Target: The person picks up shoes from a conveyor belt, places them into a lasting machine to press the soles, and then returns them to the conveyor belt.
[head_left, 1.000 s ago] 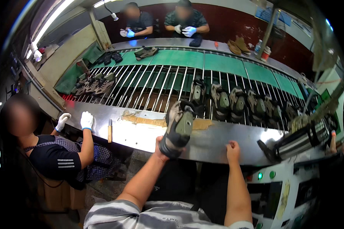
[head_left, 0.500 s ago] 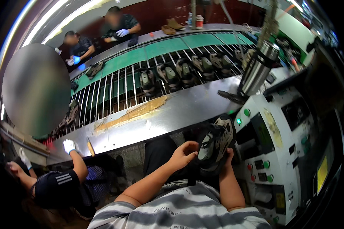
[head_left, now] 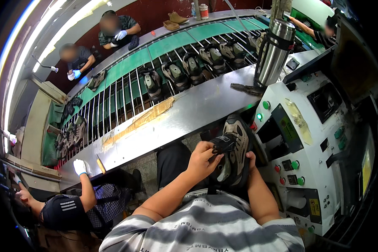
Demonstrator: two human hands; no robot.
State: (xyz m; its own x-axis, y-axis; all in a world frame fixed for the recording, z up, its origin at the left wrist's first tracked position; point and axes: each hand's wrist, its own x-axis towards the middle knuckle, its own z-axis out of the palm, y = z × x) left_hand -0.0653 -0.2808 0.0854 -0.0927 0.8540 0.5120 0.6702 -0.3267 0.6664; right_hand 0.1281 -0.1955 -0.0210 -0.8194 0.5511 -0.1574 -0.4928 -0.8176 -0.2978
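Metal counter (head_left: 197, 111) ran in front of me, grey floor (head_left: 150, 178) below its near edge. Dark red wall (head_left: 155, 12) well past the far edge. I had bright tube lights (head_left: 19, 61) upper left, beige panel (head_left: 34, 130) by the counter's left end.

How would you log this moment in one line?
left hand: pinching black tongue; right hand: against tan-and-black shoe; nearby: white boxy machine
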